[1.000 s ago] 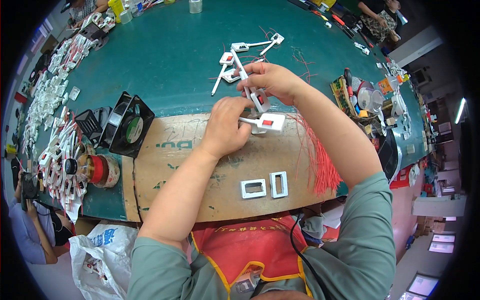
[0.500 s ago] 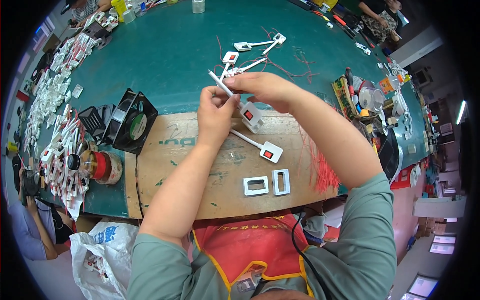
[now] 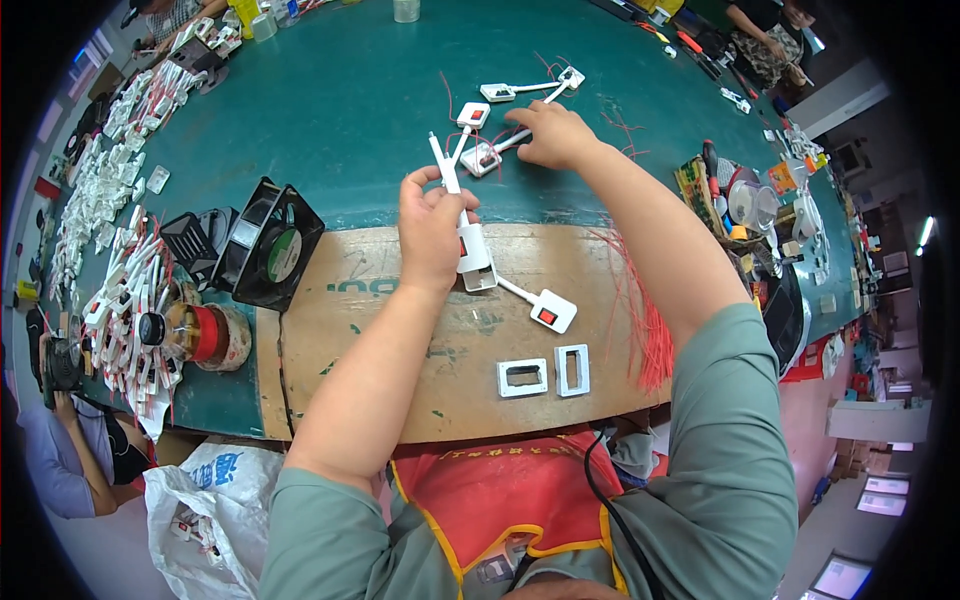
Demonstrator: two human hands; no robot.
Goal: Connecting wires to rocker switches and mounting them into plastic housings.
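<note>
Head view: left hand grips white plastic red-switched stick partly over tan cardboard sheet; right hand, fingers parted, reaches white stick-handled housing beyond it; apparent pick-up calls for pinching.

Most resembles a workshop for small electrical parts. Shown by a broad green bench heaped with white plastic parts at the left, strewn with wired white pieces near the middle, and scattered with red-handled tools at the far right. Also shown by a bundle of red wires, a black fan, and other people around the bench's edges.
</note>
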